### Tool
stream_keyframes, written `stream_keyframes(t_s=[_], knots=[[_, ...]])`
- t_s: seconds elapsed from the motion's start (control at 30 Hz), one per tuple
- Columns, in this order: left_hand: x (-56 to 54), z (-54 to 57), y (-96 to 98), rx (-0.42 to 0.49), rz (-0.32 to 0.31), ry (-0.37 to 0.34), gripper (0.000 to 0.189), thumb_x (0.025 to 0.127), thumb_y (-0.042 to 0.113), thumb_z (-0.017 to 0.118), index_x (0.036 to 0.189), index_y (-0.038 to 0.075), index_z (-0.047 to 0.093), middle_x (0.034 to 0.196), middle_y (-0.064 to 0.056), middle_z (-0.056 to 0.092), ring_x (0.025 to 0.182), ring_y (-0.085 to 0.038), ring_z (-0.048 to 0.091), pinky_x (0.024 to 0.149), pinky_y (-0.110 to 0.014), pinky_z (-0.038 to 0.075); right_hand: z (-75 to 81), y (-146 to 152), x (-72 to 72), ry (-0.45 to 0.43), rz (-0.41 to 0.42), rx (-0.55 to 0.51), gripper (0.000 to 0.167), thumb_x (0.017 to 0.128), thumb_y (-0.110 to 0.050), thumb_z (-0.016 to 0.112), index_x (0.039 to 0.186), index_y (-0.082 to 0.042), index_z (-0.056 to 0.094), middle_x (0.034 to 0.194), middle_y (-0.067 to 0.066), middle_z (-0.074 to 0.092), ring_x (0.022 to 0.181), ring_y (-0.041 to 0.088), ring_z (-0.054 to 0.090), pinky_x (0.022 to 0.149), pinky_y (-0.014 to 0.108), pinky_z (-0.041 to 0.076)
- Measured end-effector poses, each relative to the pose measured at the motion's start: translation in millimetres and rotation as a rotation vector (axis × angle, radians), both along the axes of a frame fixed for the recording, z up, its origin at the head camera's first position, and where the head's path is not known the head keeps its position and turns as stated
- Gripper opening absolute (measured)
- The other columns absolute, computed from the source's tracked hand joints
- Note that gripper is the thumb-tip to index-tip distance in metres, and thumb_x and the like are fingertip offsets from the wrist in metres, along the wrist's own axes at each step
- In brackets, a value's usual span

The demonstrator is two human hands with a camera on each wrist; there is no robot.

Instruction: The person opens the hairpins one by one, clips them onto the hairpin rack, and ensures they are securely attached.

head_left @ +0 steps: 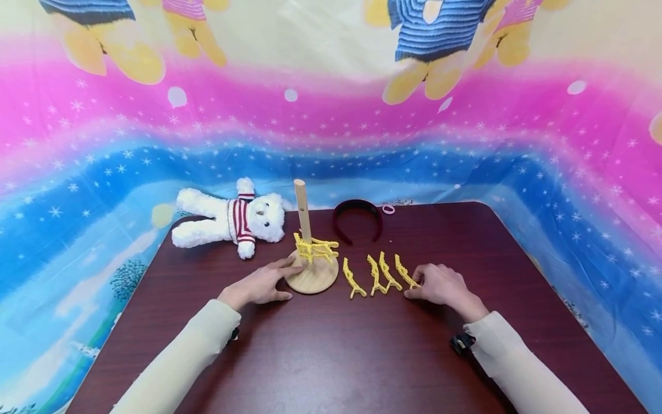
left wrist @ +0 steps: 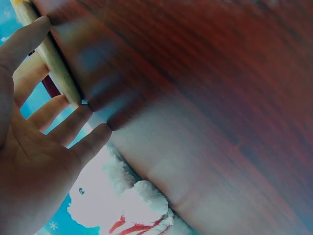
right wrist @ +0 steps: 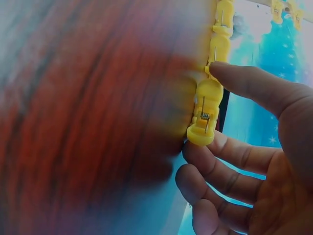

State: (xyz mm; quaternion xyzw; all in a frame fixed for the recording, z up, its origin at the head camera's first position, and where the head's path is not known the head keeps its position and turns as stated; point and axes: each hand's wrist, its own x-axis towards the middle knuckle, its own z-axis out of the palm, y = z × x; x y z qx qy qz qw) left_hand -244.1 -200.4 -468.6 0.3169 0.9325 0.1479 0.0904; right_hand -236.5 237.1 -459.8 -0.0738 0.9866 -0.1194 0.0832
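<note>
Head view: the person's left hand (head_left: 265, 282) is resting with its fingers spread fairly wide, touching the round wooden base (head_left: 314, 282). The right hand (head_left: 442, 283) is pinching the near end of the rightmost yellow clip (head_left: 405, 271), which is lying on the table (head_left: 331, 356) right of three other clips (head_left: 387, 271). I'm thinking light fingertips should be guiding that clip, with the left hand bracing the base evenly. I'm spotting no readable brand, label or writing.
</note>
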Motion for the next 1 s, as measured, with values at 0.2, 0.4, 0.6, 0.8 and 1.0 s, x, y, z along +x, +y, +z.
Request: stream_keyframes(t_s=[0.2, 0.4, 0.6, 0.8, 1.0], knots=[[0.1, 0.5, 0.0, -0.006, 0.005, -0.005, 0.072, 0.089, 0.029, 0.076, 0.152, 0.02, 0.044, 0.163, -0.018, 0.028, 0.142, -0.043, 0.039, 0.111, -0.054, 0.041, 0.9, -3.1, 0.4, -0.008, -0.014, 0.021, 0.04, 0.074, -0.055, 0.082, 0.085, -0.02, 0.065, 0.07, -0.002, 0.056, 0.064, 0.018, 0.051, 0.054, 0.035, 0.036], [1.2, 2.4, 0.9, -0.003, 0.001, -0.007, 0.071, 0.089, 0.028, 0.075, 0.152, 0.018, 0.044, 0.163, -0.02, 0.029, 0.143, -0.043, 0.039, 0.111, -0.054, 0.04, 1.7, -1.0, -0.9, -0.009, -0.033, 0.008, 0.039, 0.075, -0.052, 0.081, 0.073, -0.019, 0.062, 0.063, -0.004, 0.051, 0.059, 0.017, 0.048, 0.05, 0.032, 0.033], [1.3, 2.3, 0.7, -0.002, -0.002, 0.003, 0.071, 0.089, 0.028, 0.076, 0.152, 0.018, 0.045, 0.162, -0.021, 0.03, 0.142, -0.043, 0.04, 0.111, -0.054, 0.041, 3.7, 3.9, -3.2, 0.026, -0.023, 0.024, 0.035, 0.079, -0.052, 0.078, 0.089, -0.02, 0.069, 0.07, -0.002, 0.059, 0.062, 0.019, 0.051, 0.05, 0.035, 0.036], [0.3, 0.3, -0.6, -0.001, 0.002, -0.002, 0.072, 0.088, 0.029, 0.076, 0.152, 0.02, 0.044, 0.163, -0.019, 0.029, 0.142, -0.044, 0.04, 0.112, -0.055, 0.04, 7.5, 6.6, -4.8, 0.063, -0.016, 0.018, 0.034, 0.081, -0.052, 0.076, 0.094, -0.021, 0.071, 0.074, -0.002, 0.062, 0.063, 0.019, 0.053, 0.049, 0.035, 0.037], [-0.8, -1.3, -1.2, 0.011, -0.018, 0.015, 0.073, 0.088, 0.028, 0.077, 0.152, 0.017, 0.045, 0.162, -0.022, 0.029, 0.143, -0.045, 0.039, 0.112, -0.054, 0.039, 12.0, 6.9, -6.7, 0.112, -0.016, -0.03, 0.029, 0.081, -0.046, 0.077, 0.093, -0.02, 0.075, 0.074, -0.002, 0.065, 0.065, 0.019, 0.055, 0.048, 0.035, 0.038]])
